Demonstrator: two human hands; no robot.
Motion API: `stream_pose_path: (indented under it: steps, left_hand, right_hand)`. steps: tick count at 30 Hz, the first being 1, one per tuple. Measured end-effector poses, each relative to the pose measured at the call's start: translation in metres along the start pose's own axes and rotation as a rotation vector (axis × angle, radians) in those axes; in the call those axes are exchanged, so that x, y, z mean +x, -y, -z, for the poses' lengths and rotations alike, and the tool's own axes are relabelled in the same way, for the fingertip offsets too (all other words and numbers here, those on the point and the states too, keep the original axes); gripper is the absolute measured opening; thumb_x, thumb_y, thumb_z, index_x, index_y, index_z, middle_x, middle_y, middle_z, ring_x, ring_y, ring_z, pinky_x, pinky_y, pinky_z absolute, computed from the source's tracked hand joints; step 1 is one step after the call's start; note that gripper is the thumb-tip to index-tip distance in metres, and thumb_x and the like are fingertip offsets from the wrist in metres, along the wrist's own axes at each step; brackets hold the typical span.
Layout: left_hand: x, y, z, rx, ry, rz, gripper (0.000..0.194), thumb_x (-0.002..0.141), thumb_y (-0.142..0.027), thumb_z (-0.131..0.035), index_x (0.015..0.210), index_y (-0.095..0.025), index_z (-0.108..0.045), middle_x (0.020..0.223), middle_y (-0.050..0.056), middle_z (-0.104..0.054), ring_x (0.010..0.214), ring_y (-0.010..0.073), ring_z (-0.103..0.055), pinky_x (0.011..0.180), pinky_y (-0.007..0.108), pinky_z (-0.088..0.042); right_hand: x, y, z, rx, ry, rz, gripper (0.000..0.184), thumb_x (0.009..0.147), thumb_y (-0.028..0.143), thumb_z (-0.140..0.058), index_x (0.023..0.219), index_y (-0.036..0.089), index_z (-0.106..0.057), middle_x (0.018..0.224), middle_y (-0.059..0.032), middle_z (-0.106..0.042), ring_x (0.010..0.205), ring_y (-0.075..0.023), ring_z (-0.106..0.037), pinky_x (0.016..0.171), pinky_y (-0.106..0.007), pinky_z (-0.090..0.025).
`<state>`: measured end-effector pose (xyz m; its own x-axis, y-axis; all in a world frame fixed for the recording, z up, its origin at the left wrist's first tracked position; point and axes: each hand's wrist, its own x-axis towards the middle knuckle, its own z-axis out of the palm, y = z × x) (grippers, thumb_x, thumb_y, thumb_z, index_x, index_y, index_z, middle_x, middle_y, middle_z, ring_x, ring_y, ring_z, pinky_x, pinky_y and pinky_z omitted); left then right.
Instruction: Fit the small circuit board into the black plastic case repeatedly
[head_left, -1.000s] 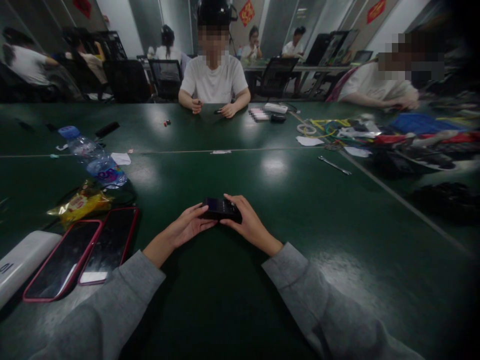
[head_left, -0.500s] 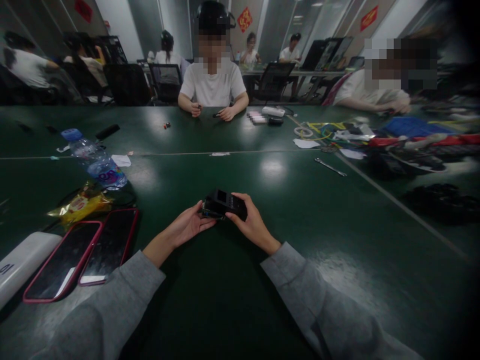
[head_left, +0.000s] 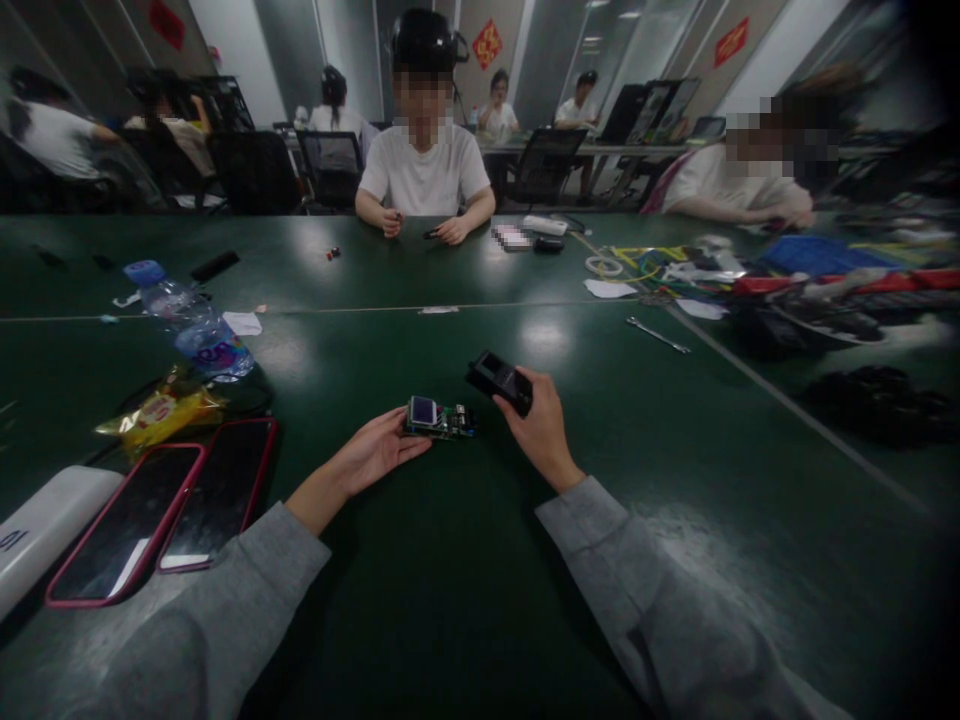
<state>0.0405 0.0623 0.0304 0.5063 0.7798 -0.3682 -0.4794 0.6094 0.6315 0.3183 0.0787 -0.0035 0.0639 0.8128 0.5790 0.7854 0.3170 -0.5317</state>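
A green circuit board (head_left: 450, 420) with a small grey screen at its left end rests in my left hand (head_left: 386, 440), thumb on top and fingers beneath. My right hand (head_left: 541, 425) grips a black plastic housing (head_left: 499, 380) with a window opening, tilted and held to the upper right of the board. A gap of dark table shows between board and housing. Both are held over the green table (head_left: 420, 600); I cannot tell how far above it.
Left of my arm lie two red-edged phones (head_left: 135, 520), a white power bank (head_left: 52, 530), a yellow wrapper (head_left: 161, 410) and a plastic bottle (head_left: 191, 320). A wrench (head_left: 658, 335) and cable clutter (head_left: 675, 260) are at right. Across the table sits a person (head_left: 427, 170).
My right hand has lifted the black housing off the circuit board, up and to the right, exposing the board. My left hand has stayed in place with the board.
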Motion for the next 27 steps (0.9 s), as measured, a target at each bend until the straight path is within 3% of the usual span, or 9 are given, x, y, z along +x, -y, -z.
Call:
stream_pose_path:
  steps: [7,15,27]
  left_hand:
    - [-0.0006,-0.0002,-0.002,0.017,-0.023,0.012,0.034,0.095,-0.014,-0.052,0.129,-0.013,-0.048,0.121,0.017,-0.062,0.102,0.0248,-0.069,0.106,0.045,-0.043]
    - [0.0019,0.0021,0.0056,0.017,0.013,0.006,0.04,0.094,-0.014,-0.055,0.132,-0.014,-0.046,0.125,0.018,-0.061,0.106,0.0252,-0.068,0.106,0.044,-0.043]
    - [0.0004,0.0017,-0.0005,0.011,-0.003,-0.006,0.04,0.091,-0.006,-0.054,0.13,-0.014,-0.047,0.123,0.016,-0.061,0.104,0.0236,-0.068,0.106,0.042,-0.043]
  right_hand:
    - [-0.0029,-0.0025,-0.0057,-0.129,0.097,-0.016,0.049,0.086,0.036,-0.061,0.129,0.016,-0.048,0.113,-0.0161,-0.057,0.102,-0.0331,-0.055,0.082,-0.053,-0.049]
    - [-0.0026,-0.0023,-0.005,-0.117,-0.005,-0.018,0.056,0.086,0.047,-0.06,0.131,0.016,-0.048,0.118,-0.0165,-0.051,0.109,-0.0334,-0.05,0.086,-0.054,-0.048]
    - [-0.003,-0.0055,-0.0074,-0.096,0.048,0.0,0.054,0.085,0.043,-0.062,0.13,0.016,-0.049,0.114,-0.0158,-0.054,0.107,-0.0339,-0.052,0.085,-0.056,-0.049]
